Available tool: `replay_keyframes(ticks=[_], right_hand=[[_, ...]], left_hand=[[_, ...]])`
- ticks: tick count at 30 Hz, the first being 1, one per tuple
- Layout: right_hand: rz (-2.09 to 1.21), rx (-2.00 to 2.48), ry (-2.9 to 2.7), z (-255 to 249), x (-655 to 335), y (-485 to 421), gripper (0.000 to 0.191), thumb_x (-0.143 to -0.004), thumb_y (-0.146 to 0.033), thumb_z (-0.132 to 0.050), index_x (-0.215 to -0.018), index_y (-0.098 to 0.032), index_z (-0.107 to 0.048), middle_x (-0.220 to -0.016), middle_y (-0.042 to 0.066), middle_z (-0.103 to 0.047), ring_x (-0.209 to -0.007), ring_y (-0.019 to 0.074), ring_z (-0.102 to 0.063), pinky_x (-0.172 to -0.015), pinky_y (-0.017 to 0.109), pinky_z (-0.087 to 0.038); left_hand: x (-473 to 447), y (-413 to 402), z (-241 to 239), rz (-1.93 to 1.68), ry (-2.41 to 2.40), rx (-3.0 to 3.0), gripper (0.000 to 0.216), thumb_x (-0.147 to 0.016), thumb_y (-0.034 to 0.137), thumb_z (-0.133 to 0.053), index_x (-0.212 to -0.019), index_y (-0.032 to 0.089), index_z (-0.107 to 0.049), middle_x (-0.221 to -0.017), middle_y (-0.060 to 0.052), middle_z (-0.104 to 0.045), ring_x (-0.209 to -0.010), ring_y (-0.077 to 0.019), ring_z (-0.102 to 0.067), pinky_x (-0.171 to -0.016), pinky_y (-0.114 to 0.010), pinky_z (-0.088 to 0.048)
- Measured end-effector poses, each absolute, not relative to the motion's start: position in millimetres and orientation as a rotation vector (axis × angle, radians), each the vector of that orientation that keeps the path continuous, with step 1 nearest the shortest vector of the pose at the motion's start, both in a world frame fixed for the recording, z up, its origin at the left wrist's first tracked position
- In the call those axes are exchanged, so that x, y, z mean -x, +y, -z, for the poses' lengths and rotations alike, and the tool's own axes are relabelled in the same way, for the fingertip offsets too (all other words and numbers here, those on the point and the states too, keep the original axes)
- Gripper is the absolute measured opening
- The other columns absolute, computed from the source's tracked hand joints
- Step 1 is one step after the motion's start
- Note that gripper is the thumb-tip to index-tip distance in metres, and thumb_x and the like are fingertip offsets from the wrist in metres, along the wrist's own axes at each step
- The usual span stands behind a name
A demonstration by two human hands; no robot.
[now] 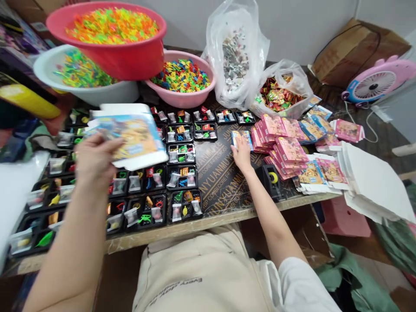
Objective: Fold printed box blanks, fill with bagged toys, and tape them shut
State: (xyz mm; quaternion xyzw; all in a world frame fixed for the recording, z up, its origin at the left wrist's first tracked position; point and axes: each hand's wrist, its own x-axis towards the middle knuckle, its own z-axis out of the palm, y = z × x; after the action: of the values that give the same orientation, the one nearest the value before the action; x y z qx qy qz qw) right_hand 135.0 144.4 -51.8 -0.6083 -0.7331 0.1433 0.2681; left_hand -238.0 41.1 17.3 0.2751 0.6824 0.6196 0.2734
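My left hand (94, 158) is raised over the table and grips a flat blue and yellow printed carton (130, 134) by its left edge. Under it lie several black trays (182, 173) filled with small bagged toys. My right hand (242, 154) reaches forward and rests its fingers on a small blue box (242, 138) lying on the dark table (221, 182), right beside a row of pink boxes (279, 138).
Red (130, 56), white (97, 91) and pink (185, 97) basins of coloured plastic bits stand at the back. Two clear bags (237, 56) sit behind the pink boxes. A tape dispenser (271, 180), flat cartons (373, 182) and a pink fan (377, 82) lie to the right.
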Motion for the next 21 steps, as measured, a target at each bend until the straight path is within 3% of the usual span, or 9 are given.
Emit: replay_keyframes(ticks=[3,5,7,9,11,13,15,18,21], right_hand=[[-0.46,1.246,-1.823,21,-125,106,0.032,-0.089,-0.034,-0.062,-0.119,-0.023,-0.064,-0.118,0.011,-0.062,-0.102,0.0243,-0.062,-0.097,0.044,-0.05],[-0.547,1.087,-1.838,-3,-119,78,0.028,-0.084,-0.036,-0.071,-0.11,-0.025,-0.066,-0.107,0.005,-0.059,-0.077,0.0161,-0.058,-0.079,0.036,-0.053],[-0.598,1.024,-1.871,-22,-116,55,0.031,-0.077,-0.035,-0.079,-0.104,-0.025,-0.065,-0.099,0.001,-0.055,-0.068,0.0123,-0.051,-0.069,0.031,-0.05],[-0.63,1.018,-1.871,-34,-118,41,0.033,-0.072,-0.033,-0.084,-0.095,-0.024,-0.062,-0.093,-0.001,-0.052,-0.065,0.0112,-0.046,-0.063,0.028,-0.046],[-0.664,1.023,-1.85,-39,-126,34,0.032,-0.07,-0.032,-0.084,-0.083,-0.023,-0.057,-0.088,-0.002,-0.05,-0.065,0.0109,-0.042,-0.059,0.027,-0.041],[-0.712,1.03,-1.848,-39,-137,28,0.034,-0.071,-0.032,-0.083,-0.075,-0.022,-0.051,-0.081,-0.003,-0.049,-0.064,0.0109,-0.04,-0.058,0.027,-0.038],[-0.798,1.036,-1.861,-35,-148,24,0.036,-0.071,-0.035,-0.084,-0.074,-0.023,-0.05,-0.075,-0.005,-0.048,-0.063,0.0109,-0.04,-0.059,0.027,-0.037],[-0.946,1.011,-1.763,-24,-161,19,0.044,-0.064,-0.044,-0.088,-0.089,-0.024,-0.058,-0.079,-0.004,-0.054,-0.067,0.0125,-0.048,-0.063,0.028,-0.042],[-1.05,0.994,-1.524,-11,-171,18,0.073,-0.055,-0.048,-0.092,-0.117,-0.026,-0.061,-0.106,0.003,-0.065,-0.084,0.0165,-0.06,-0.073,0.03,-0.05]], left_hand=[[161,18,-15,-1.486,1.499,-0.902,0.046,-0.047,0.04,-0.09,-0.077,0.015,-0.065,-0.078,-0.001,-0.073,-0.069,-0.0192,-0.068,-0.07,-0.042,-0.063],[116,6,-14,-1.398,1.332,-1.103,0.037,-0.057,0.039,-0.086,-0.079,0.014,-0.069,-0.076,-0.002,-0.073,-0.065,-0.0162,-0.065,-0.064,-0.033,-0.059],[84,-4,-13,-1.37,1.263,-1.284,0.025,-0.068,0.035,-0.08,-0.079,0.015,-0.071,-0.071,-0.001,-0.07,-0.061,-0.013,-0.061,-0.057,-0.025,-0.053],[64,-11,-12,-1.353,1.21,-1.41,0.017,-0.074,0.031,-0.075,-0.078,0.016,-0.072,-0.067,0.0,-0.066,-0.059,-0.0114,-0.057,-0.056,-0.022,-0.048],[52,-14,-7,-1.347,1.068,-1.419,0.019,-0.073,0.033,-0.076,-0.083,0.017,-0.072,-0.077,-0.003,-0.069,-0.071,-0.0143,-0.062,-0.066,-0.025,-0.051],[42,-17,1,-1.264,0.809,-1.274,0.041,-0.069,0.04,-0.08,-0.104,0.02,-0.072,-0.103,-0.007,-0.072,-0.097,-0.0221,-0.067,-0.084,-0.032,-0.054],[32,-19,10,-1.095,0.562,-1.074,0.068,-0.065,0.047,-0.081,-0.127,0.023,-0.063,-0.127,-0.01,-0.066,-0.119,-0.0297,-0.061,-0.098,-0.04,-0.051],[21,-23,20,-0.947,0.487,-0.921,0.081,-0.062,0.043,-0.083,-0.136,0.022,-0.057,-0.132,-0.01,-0.064,-0.127,-0.034,-0.057,-0.107,-0.045,-0.045],[19,-23,22,-0.964,0.576,-0.937,0.076,-0.06,0.036,-0.084,-0.13,0.02,-0.062,-0.125,-0.009,-0.069,-0.126,-0.0341,-0.058,-0.11,-0.045,-0.042]])
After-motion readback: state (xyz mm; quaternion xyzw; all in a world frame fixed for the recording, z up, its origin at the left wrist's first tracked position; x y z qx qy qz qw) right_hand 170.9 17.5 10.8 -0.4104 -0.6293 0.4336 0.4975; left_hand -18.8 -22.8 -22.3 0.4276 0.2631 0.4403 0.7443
